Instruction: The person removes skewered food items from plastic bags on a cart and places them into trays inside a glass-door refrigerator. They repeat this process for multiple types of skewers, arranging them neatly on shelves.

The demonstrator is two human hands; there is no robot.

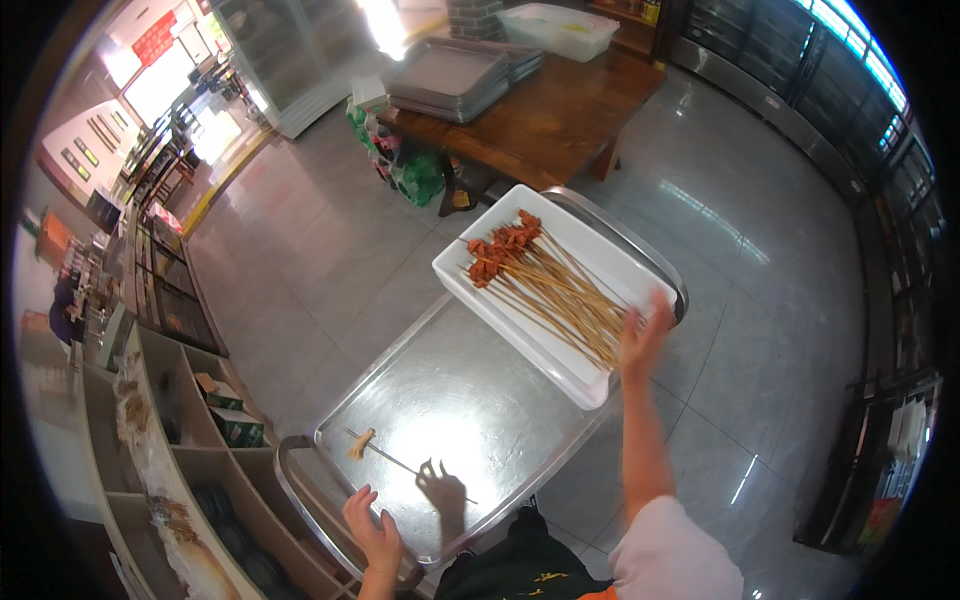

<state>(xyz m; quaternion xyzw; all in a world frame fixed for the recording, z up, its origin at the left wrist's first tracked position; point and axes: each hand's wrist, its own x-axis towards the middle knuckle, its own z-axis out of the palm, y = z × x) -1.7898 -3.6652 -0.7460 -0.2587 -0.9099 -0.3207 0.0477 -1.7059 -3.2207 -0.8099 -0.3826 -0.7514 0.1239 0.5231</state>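
A white rectangular tray rests across the far end of a metal trolley top. In it lies a bundle of bamboo skewers with reddish meat pieces at their far-left ends. My right hand, slightly blurred, is at the tray's right end by the bare skewer ends; whether it grips any cannot be told. My left hand is over the trolley's near-left corner, fingers apart and holding nothing. Beyond it, a single skewer with a pale piece of food lies on the metal, beside the hand's reflection.
A wooden table ahead holds stacked metal trays and a white plastic tub. Wrapped bottles stand beside it. Shelving runs along the left, and glass-door fridges line the right. The trolley has curved handles.
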